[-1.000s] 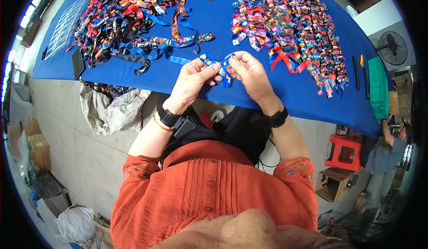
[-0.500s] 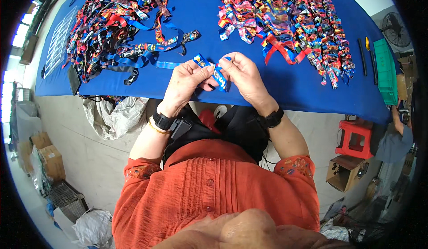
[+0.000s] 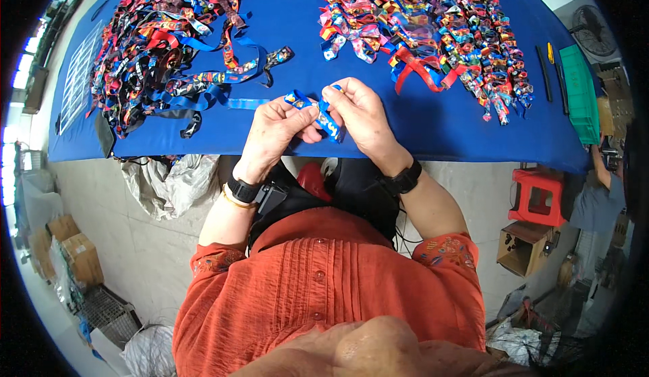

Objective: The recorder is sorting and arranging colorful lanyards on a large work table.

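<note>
Okay, head view, the only one: left hand [image 3: 282, 123] is closed in a pinch, thumb over fingers, on a printed blue strap [image 3: 329, 128]. Right hand [image 3: 362, 113] pinches the same strap, thumb against finger. Strap sits between the two hands, bent over itself, lower end angling toward the body; can't tell if it's knotted or just folded.

Risks, my guess: grip is fingertips only and the strap looks smooth, so it could slip or spring open if either hand eases off. Table [image 3: 439, 134] edge is just below both hands, so a dropped strap could slide to the lap. Flat blue strip [image 3: 247, 103] lies just left of left hand, seemingly leading back to the pile of straps [image 3: 149, 53]; can't tell if it joins the held strap. If so, a tug could drag others along. Beyond right hand, rows of looped straps [image 3: 433, 19] and a red strap [image 3: 414, 66] could get disarranged by a wide forearm sweep.
</note>
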